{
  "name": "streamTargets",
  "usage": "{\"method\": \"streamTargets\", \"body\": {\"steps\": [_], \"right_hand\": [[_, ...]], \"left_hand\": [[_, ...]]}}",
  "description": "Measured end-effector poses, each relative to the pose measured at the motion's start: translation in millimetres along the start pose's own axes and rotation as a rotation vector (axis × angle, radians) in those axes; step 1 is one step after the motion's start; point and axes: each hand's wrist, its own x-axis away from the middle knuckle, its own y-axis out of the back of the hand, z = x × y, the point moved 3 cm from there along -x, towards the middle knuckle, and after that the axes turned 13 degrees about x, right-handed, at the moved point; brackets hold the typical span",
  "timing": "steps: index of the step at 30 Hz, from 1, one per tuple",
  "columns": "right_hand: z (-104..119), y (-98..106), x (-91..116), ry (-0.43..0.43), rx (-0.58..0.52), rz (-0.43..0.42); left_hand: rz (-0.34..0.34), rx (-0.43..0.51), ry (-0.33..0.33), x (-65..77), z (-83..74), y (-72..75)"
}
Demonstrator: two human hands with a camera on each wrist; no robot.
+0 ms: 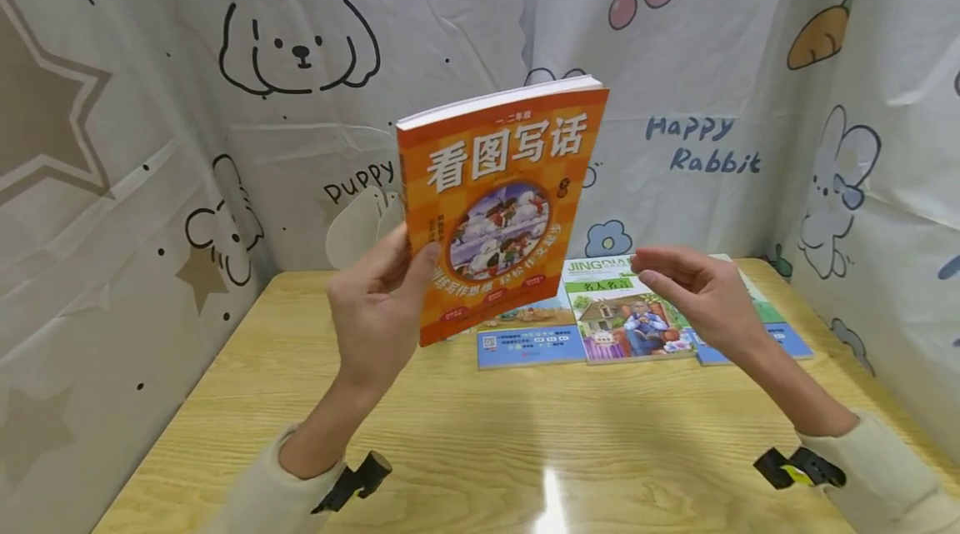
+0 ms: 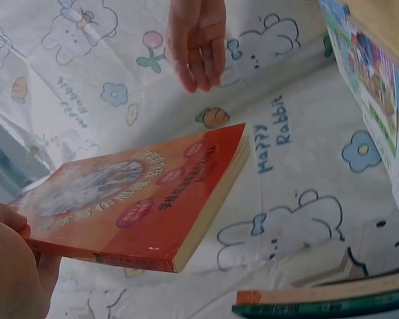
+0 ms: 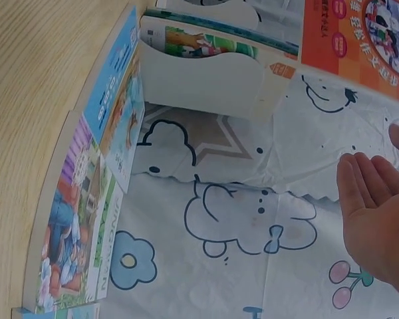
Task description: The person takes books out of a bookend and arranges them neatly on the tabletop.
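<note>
My left hand (image 1: 378, 309) grips an orange paperback book (image 1: 510, 209) by its spine side, thumb on the front cover. The book is held upright and slightly tilted above the table, its cover with white Chinese title and a round picture facing me. In the left wrist view the orange book (image 2: 133, 199) shows its lower edge and spine. My right hand (image 1: 701, 296) is raised to the right of the book, apart from it, with fingers extended and nothing held. The right wrist view shows this right hand (image 3: 379, 206) with its palm visible.
Several picture-covered books stand along the back of the wooden table (image 1: 465, 442), including a green-and-white one (image 1: 630, 317) in the middle. A white book rack (image 3: 199, 80) holding books is partly hidden behind the orange book in the head view. A patterned curtain (image 1: 450, 17) surrounds the table.
</note>
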Motion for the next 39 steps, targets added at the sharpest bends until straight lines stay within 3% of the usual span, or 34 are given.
{"method": "streamTargets", "body": {"steps": [6, 15, 24, 30, 34, 39], "right_hand": [[8, -5, 2, 0.001, -0.095, 0.067], [5, -11, 8, -0.056, -0.141, 0.097], [-8, -8, 14, -0.104, -0.137, 0.04], [-27, -4, 23, -0.161, -0.127, 0.031], [-40, 0, 28, -0.21, -0.165, 0.07], [-54, 8, 36, -0.289, -0.095, 0.17]], "left_hand": [[0.059, 0.127, 0.095, 9.9, 10.4, -17.4], [0.107, 0.207, 0.262, 20.8, 24.7, -36.6], [0.062, 0.252, 0.422, 29.3, 49.6, -48.0], [0.037, 0.364, 0.559, 38.8, 69.5, -63.3], [0.021, 0.41, 0.648, 43.0, 79.0, -74.6], [0.019, 0.426, 0.729, 51.2, 90.2, -88.9]]}}
